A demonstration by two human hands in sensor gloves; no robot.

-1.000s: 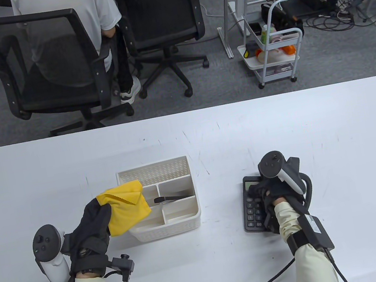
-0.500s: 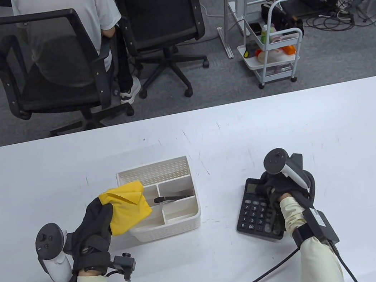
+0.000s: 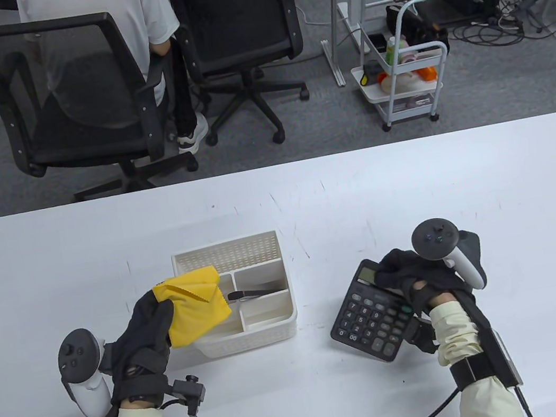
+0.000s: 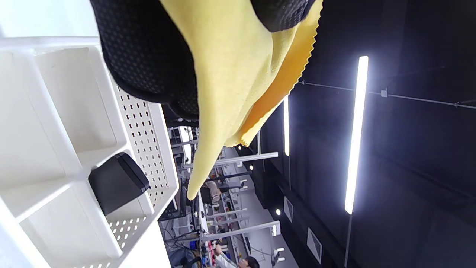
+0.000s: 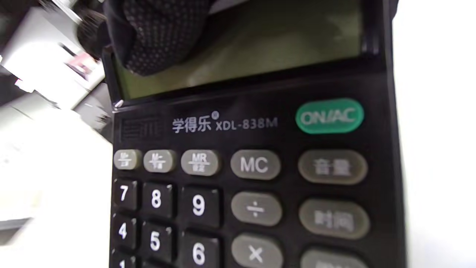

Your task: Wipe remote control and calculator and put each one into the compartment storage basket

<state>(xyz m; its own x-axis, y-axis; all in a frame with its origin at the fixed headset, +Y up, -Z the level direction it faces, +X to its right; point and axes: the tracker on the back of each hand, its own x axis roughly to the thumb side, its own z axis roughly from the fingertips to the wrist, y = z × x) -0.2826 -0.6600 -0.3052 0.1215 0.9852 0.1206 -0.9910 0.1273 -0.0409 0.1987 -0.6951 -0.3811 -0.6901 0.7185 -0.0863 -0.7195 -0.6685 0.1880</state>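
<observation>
Right hand (image 3: 419, 277) grips the calculator (image 3: 370, 318) at its display end, fingers curled over the top edge; in the right wrist view a gloved fingertip (image 5: 156, 37) lies across the display. The calculator is tilted, its long axis running diagonally from the held display end toward the near left; whether its lower corner touches the worktop (image 3: 503, 233) cannot be told. It sits well to the right of the compartment storage basket (image 3: 246, 332).

Left hand (image 3: 141, 335) pinches the yellow cloth (image 3: 196, 309), which hangs over the basket's near-left corner. The cloth therefore lies to the left of the calculator, with the basket between them. The coming wipe appears to require bringing the two together across that gap.

Calculator appearance: black body, a greenish-grey display, grey function keys, black number keys with white digits, and a green ON/AC key. Its keyed face points upward.

A dark object (image 4: 117, 182), probably the remote control, already stands in one basket compartment.
</observation>
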